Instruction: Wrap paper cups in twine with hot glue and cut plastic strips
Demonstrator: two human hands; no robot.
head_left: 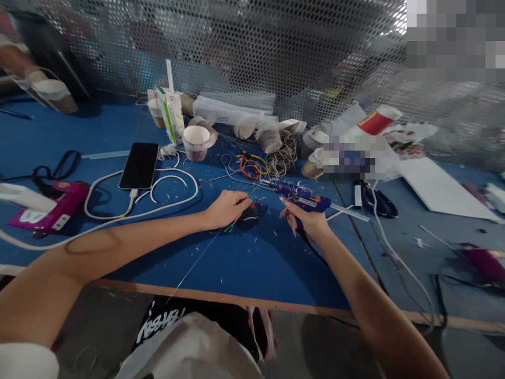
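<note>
My right hand (310,221) grips a blue and purple glue gun (302,196), whose nozzle points left toward my other hand. My left hand (226,209) is closed in a pinch on thin coloured wires (236,220) over a small dark object (252,216) on the blue table (244,263). A long thin wire runs from that hand down past the table's front edge.
A black phone (139,165) on a white charging cable (158,200) lies to the left, beside a pink device (55,208). Paper cups (196,142), a carton (170,113), wire bundles (284,152), pliers (250,166), scissors (376,200) and a white board (437,187) crowd the back. Mesh screen behind.
</note>
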